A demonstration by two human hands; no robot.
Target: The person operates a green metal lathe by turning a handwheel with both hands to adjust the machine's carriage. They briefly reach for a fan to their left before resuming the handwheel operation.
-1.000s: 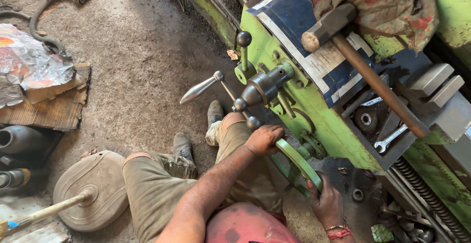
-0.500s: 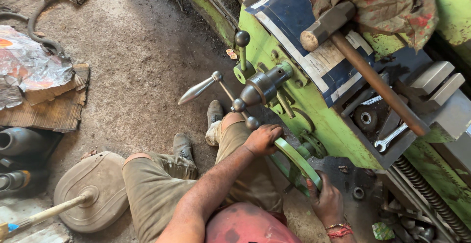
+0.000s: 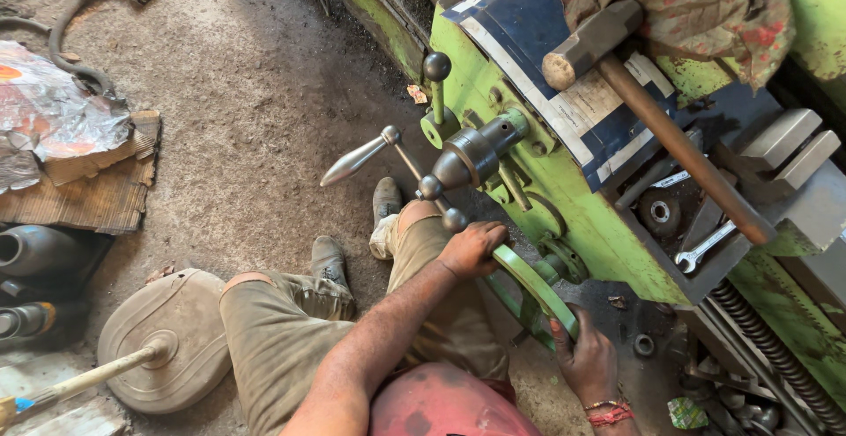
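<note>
Green curved metal handwheel [image 3: 533,288], smooth-rimmed, both hands, left [image 3: 473,249] and right [image 3: 586,358], clenched around it.

The handwheel [image 3: 529,291] is sitting low on the front face of the lathe carriage [image 3: 573,198], with the left hand [image 3: 473,249] lying on its upper rim and the right hand [image 3: 586,361] lying on its lower rim, nearer the camera. A hammer [image 3: 652,114] is lying diagonally on top of the carriage, a cloth [image 3: 696,4] is lying behind its head, and a spanner [image 3: 705,247] is resting in the recess to the right of the handle, while a crank handle [image 3: 357,158] is projecting leftward above the hands. To the left, a disc-shaped base [image 3: 172,339] is lying on the floor [image 3: 238,92] beside the person's knee, with flattened cardboard [image 3: 97,194] lying behind it.
</note>
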